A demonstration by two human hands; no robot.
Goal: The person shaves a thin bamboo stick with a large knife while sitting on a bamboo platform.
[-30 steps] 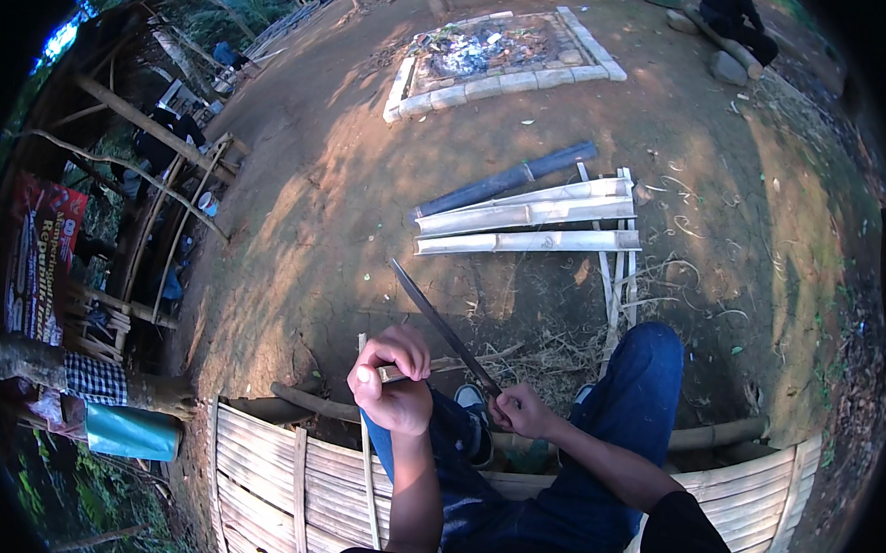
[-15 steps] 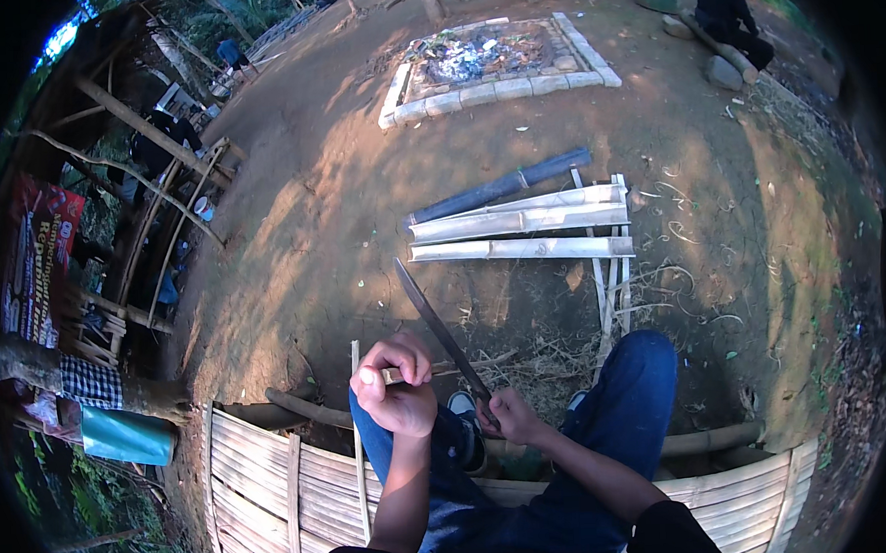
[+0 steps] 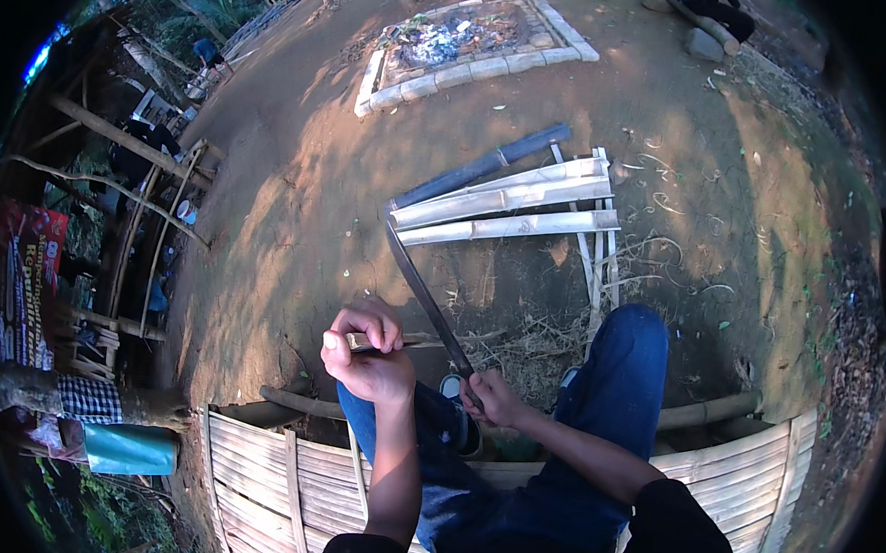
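Note:
My left hand (image 3: 376, 366) is raised above my left knee, its fingers curled around a thin bamboo strip (image 3: 362, 342). Part of the strip is hidden by the fingers, and its far end blends with the shavings behind. The handle of a machete (image 3: 424, 297) is gripped in my right hand (image 3: 495, 399), between my knees. Its long dark blade slants up and to the left, apart from my left hand. Beyond the tip, in view, lie pale split bamboo lengths (image 3: 510, 226) and one dark bamboo piece (image 3: 478, 168).
I sit on a slatted bamboo bench (image 3: 249, 478). Fibrous shavings (image 3: 535, 356) litter the ground by my feet. A stone-edged fire pit (image 3: 454, 75) lies farther off, and a person (image 3: 713, 3) sits at the far right. A wooden frame (image 3: 125, 137) stands at left.
The view has shifted, so the scene sits slightly higher and farther left. Both hands keep their holds, and the machete blade stands a little more upright.

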